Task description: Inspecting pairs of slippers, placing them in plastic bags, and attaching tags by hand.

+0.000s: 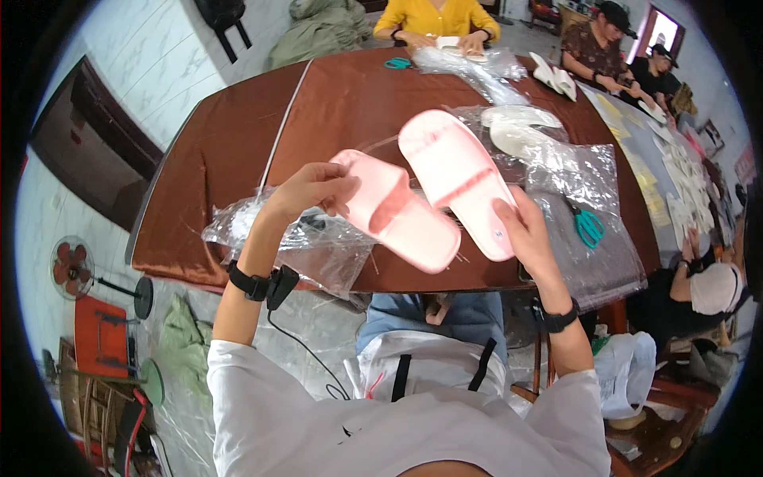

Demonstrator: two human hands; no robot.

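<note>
Two pink slippers are raised over the near part of the brown-covered table (230, 119). My left hand (314, 191) grips the left pink slipper (429, 238) by its far-left end, thumb on top. The right pink slipper (441, 147) is pinched at its near end by my right hand (524, 230). The two slippers lie close together, slanting the same way, soles tilted down. Beneath my left forearm is crumpled clear plastic (334, 270). To the right of my right hand are teal-handled scissors (588, 228) on clear plastic bags (576, 266).
White slippers (520, 131) lie on plastic beyond my right hand. Across the table a person in yellow (437, 20) handles a white slipper, with teal scissors (397, 63) nearby. More people work along a grey table (628, 151) at right. A fan (71, 266) stands left.
</note>
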